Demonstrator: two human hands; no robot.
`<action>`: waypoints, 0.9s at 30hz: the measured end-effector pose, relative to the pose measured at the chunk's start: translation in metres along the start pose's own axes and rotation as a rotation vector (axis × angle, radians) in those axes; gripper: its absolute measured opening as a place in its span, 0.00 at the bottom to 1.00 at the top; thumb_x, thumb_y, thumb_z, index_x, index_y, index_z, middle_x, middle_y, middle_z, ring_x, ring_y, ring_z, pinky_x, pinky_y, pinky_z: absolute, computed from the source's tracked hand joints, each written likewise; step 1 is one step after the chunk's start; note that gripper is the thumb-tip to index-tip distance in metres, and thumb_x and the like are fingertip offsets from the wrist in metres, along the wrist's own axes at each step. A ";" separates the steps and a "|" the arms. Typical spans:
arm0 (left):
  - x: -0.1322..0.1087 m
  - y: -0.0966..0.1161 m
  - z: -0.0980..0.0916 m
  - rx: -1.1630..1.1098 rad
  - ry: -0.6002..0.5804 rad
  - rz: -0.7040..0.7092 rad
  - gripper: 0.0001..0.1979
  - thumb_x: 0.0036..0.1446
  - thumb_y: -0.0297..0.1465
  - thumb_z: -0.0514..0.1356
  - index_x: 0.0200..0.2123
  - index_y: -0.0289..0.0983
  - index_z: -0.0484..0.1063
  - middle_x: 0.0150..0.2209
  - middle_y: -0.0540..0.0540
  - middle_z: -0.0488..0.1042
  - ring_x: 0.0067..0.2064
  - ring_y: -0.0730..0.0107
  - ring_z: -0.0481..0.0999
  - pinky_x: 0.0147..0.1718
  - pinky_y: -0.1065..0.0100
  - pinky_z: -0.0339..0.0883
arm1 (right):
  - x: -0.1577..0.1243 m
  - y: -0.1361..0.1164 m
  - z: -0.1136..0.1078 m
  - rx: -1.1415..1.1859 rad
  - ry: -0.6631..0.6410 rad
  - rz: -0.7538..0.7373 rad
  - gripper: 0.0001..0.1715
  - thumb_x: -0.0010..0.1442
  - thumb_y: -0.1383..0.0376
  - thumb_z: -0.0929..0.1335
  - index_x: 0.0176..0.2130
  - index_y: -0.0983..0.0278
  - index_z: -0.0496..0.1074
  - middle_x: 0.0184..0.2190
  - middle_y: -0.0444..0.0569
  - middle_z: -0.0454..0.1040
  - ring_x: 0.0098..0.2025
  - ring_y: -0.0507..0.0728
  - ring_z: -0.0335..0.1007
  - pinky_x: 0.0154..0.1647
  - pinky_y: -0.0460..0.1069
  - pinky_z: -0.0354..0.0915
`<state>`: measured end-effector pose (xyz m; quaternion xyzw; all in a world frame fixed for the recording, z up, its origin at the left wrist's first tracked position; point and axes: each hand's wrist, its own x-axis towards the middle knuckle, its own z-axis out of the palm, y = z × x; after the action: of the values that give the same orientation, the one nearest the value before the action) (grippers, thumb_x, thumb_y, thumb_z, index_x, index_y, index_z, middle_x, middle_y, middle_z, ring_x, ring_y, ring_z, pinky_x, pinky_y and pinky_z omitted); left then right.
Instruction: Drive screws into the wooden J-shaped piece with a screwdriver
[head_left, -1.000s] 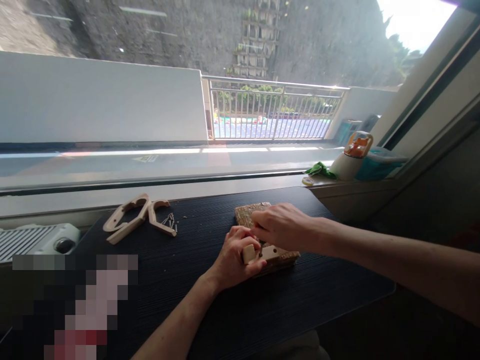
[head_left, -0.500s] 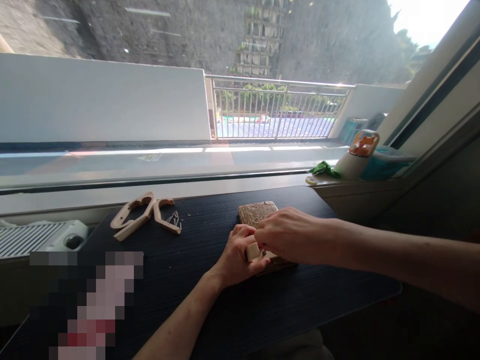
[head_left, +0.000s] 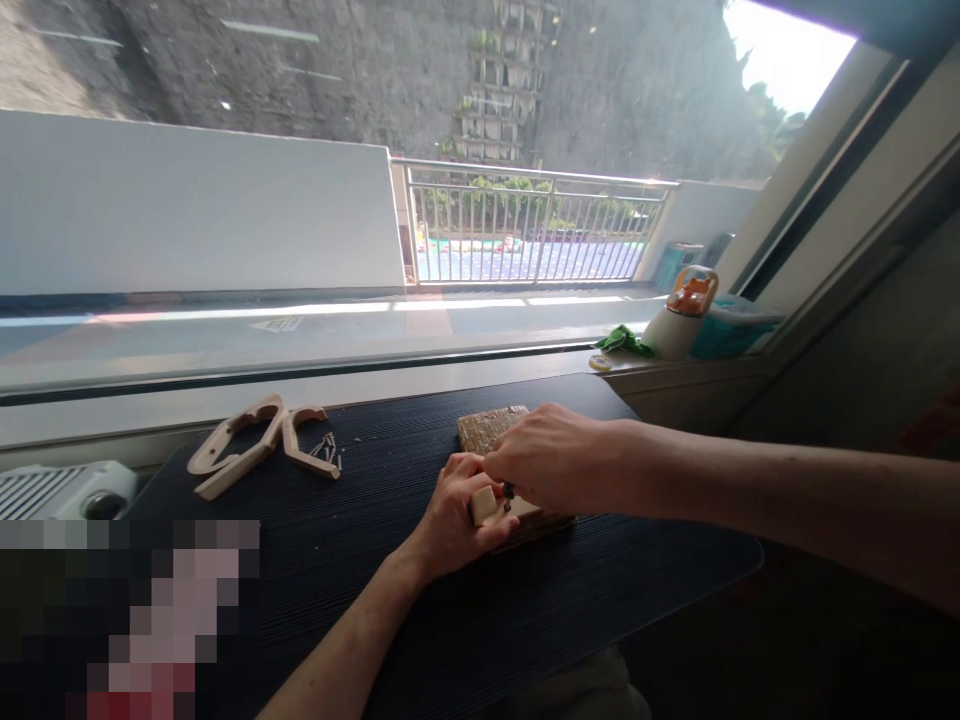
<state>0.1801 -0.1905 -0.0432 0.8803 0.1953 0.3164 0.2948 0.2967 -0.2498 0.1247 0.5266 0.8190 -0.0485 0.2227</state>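
My left hand (head_left: 454, 512) is closed round a pale wooden piece (head_left: 484, 506), its thumb and fingers pressing it onto a rough, flaky wooden board (head_left: 491, 428). Just above that piece, my right hand (head_left: 544, 462) is a closed fist with its knuckles up. A small dark tip (head_left: 508, 490) shows below its fingers, over a small screw head (head_left: 507, 506) in the pale wood. The rest of what this hand grips is hidden. To the left lie two curved wooden pieces, a larger looped one (head_left: 225, 465) and a smaller hooked one (head_left: 296, 452), with several loose screws (head_left: 326, 447).
The dark table (head_left: 360, 540) meets a window sill. On the sill stand a white bottle with an orange top (head_left: 679, 315), a green cloth (head_left: 624, 341), a tape roll (head_left: 599, 362) and a teal box (head_left: 735, 328). A white heater (head_left: 67, 492) is at left.
The view has shifted slightly, so everything sits further left. Both hands keep their place on the wood; the right fist has turned a little, and more of the dark tip shows.
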 end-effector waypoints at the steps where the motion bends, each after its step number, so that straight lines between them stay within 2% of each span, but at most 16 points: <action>1: 0.000 0.000 0.000 -0.008 -0.016 0.001 0.07 0.43 0.32 0.65 0.27 0.38 0.70 0.38 0.46 0.70 0.44 0.63 0.65 0.46 0.60 0.62 | 0.000 0.001 0.001 0.011 0.006 -0.011 0.08 0.55 0.72 0.64 0.32 0.66 0.73 0.32 0.50 0.76 0.35 0.57 0.72 0.24 0.47 0.52; 10: 0.001 0.001 -0.001 -0.026 -0.036 0.028 0.08 0.44 0.32 0.65 0.31 0.40 0.72 0.39 0.46 0.68 0.46 0.62 0.64 0.47 0.60 0.62 | -0.005 0.011 0.010 0.093 0.070 0.091 0.16 0.58 0.60 0.60 0.33 0.65 0.74 0.29 0.53 0.76 0.35 0.58 0.72 0.29 0.48 0.57; 13: 0.002 0.003 -0.002 -0.017 -0.036 0.016 0.07 0.44 0.32 0.64 0.29 0.39 0.71 0.39 0.46 0.68 0.45 0.62 0.64 0.47 0.60 0.62 | -0.008 0.010 0.003 0.052 0.066 0.070 0.14 0.56 0.60 0.62 0.35 0.64 0.74 0.30 0.52 0.76 0.33 0.58 0.71 0.26 0.48 0.55; 16: 0.002 0.003 -0.001 0.007 -0.035 0.004 0.07 0.44 0.32 0.64 0.28 0.39 0.71 0.37 0.46 0.69 0.44 0.61 0.64 0.46 0.59 0.63 | -0.008 0.008 -0.005 0.025 0.038 -0.002 0.10 0.53 0.66 0.64 0.36 0.64 0.74 0.30 0.50 0.75 0.33 0.57 0.71 0.24 0.47 0.53; 19: 0.002 0.001 0.000 0.023 -0.042 -0.002 0.06 0.45 0.33 0.64 0.27 0.39 0.70 0.36 0.46 0.70 0.43 0.61 0.64 0.45 0.60 0.63 | -0.006 0.005 -0.006 0.033 -0.001 -0.033 0.10 0.54 0.70 0.63 0.33 0.65 0.74 0.29 0.51 0.75 0.34 0.56 0.71 0.24 0.47 0.53; 23: 0.002 0.001 -0.001 0.015 -0.045 0.009 0.06 0.44 0.33 0.64 0.28 0.39 0.71 0.37 0.46 0.70 0.44 0.61 0.64 0.46 0.59 0.62 | -0.003 0.005 0.001 0.090 0.027 0.012 0.11 0.57 0.67 0.62 0.34 0.66 0.74 0.32 0.51 0.76 0.36 0.56 0.71 0.27 0.47 0.54; 27: 0.003 0.005 -0.003 -0.004 -0.056 0.018 0.06 0.45 0.31 0.64 0.28 0.39 0.71 0.39 0.46 0.69 0.46 0.61 0.63 0.48 0.59 0.62 | -0.005 0.007 0.006 0.101 0.070 0.108 0.16 0.59 0.62 0.60 0.35 0.67 0.74 0.28 0.53 0.75 0.34 0.58 0.72 0.27 0.48 0.55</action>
<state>0.1809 -0.1914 -0.0368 0.8899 0.1787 0.2947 0.2990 0.3058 -0.2526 0.1225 0.5819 0.7933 -0.0593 0.1693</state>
